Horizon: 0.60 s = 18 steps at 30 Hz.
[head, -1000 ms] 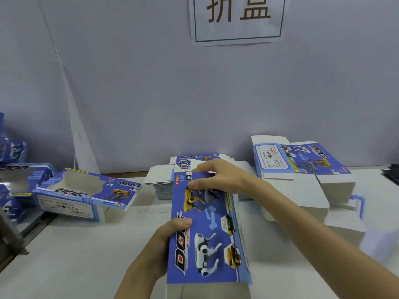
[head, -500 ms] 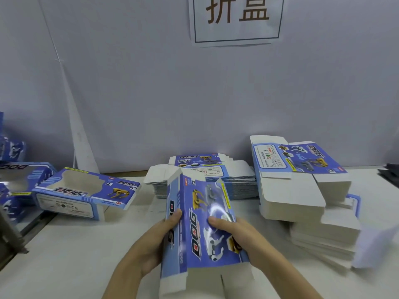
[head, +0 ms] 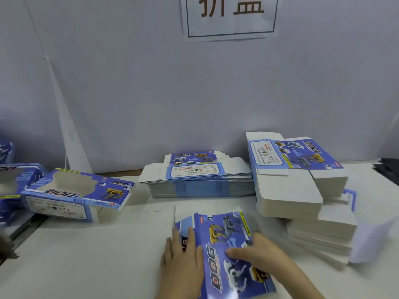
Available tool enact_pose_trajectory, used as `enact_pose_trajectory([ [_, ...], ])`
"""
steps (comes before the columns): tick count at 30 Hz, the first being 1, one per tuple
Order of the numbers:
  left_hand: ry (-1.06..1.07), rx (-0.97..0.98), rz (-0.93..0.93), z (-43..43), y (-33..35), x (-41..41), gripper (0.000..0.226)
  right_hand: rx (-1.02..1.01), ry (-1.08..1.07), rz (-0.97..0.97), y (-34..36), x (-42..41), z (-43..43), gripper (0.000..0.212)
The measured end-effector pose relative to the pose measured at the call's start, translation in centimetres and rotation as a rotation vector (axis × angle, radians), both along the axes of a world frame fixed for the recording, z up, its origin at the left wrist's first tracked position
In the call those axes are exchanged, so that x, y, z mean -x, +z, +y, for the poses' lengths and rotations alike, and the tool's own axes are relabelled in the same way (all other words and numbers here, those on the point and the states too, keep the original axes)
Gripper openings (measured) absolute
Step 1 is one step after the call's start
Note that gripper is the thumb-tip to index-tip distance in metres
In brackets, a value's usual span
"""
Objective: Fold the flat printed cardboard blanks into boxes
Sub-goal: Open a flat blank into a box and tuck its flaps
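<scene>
A blue printed "DOG" cardboard blank (head: 218, 251) lies near the front of the white table (head: 86, 255). My left hand (head: 183, 262) rests on its left panel, fingers spread along the fold. My right hand (head: 259, 253) presses on the blank's middle and right side, fingers flat. A stack of flat blanks (head: 198, 180) sits at the back centre. A second, bigger stack of flat blanks (head: 289, 190) stands to its right. A folded box (head: 75, 195) with a window cut-out lies at the left.
More folded blue boxes (head: 13, 182) crowd the far left edge. A fanned pile of white blanks (head: 323, 234) spreads at the right of my hands. A dark object (head: 388, 169) lies at the far right. A grey wall with a sign (head: 231, 16) closes the back.
The blank was held partly opened above the table; now it lies pressed down on the table, with both hands on top of it. The view has tilted slightly.
</scene>
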<state>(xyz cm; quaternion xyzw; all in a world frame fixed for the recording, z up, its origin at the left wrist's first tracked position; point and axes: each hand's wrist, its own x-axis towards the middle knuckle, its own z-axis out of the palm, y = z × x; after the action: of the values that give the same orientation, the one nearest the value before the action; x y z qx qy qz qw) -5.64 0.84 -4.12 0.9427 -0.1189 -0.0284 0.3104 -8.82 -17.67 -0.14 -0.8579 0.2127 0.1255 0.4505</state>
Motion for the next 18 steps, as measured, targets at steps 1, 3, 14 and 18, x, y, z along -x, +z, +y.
enact_pose_trajectory([
  [1, -0.003, -0.161, -0.055, -0.7, 0.7, 0.4, 0.064, 0.074, -0.006, -0.006, 0.1, 0.2, 0.0, 0.037],
  [3, -0.029, -0.234, -0.271, -1.3, -0.3, 0.2, 0.059, 0.283, -0.014, -0.067, -0.6, 0.2, 0.5, 0.045],
  [14, -0.056, -0.364, -0.184, -2.3, -1.9, -1.4, 0.067, 0.791, 0.282, -0.151, -4.7, -1.7, 1.9, 0.063],
  [18, -0.056, -0.445, -0.191, -2.5, -3.4, -1.9, 0.064, 0.811, 0.258, -0.187, -5.6, -1.7, 1.9, 0.064],
])
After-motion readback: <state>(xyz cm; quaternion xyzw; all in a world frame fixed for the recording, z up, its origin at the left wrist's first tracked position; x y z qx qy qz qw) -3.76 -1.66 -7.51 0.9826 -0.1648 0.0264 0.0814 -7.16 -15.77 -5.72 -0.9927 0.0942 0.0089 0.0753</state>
